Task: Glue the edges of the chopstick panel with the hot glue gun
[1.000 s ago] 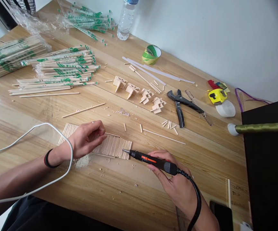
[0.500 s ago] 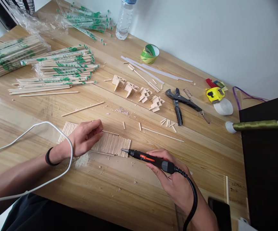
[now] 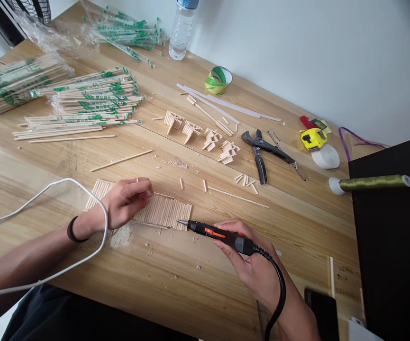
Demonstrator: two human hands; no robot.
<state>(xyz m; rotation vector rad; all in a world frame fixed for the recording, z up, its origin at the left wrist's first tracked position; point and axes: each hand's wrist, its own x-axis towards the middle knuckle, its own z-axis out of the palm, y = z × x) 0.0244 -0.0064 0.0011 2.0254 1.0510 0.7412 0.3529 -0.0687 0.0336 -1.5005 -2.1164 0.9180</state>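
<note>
A flat panel of wooden sticks laid side by side (image 3: 162, 210) lies on the table. Over its middle rests my left hand (image 3: 128, 201), fingers curled in and closed; whatever they may hold is hidden. My right hand (image 3: 250, 260) grips a black pen-shaped electric tool (image 3: 222, 235) with an orange switch and a thick black cord. Its metal tip points left, over the panel's right end; whether it touches cannot be made out. Short cut sticks (image 3: 246, 180) and one longer stick (image 3: 238, 196) lie beyond the panel.
Wrapped chopstick bundles (image 3: 94, 94) lie at the left. Four small stick structures (image 3: 191, 131), a black cutter (image 3: 261, 151), green tape (image 3: 219, 80) and a bottle (image 3: 181, 33) stand farther back. A white cable (image 3: 103, 232) crosses my left wrist; a phone (image 3: 321, 312) lies lower right.
The view has shifted slightly, so things on the right appear a little farther left. Both hands keep nearly the same pose over the panel.
</note>
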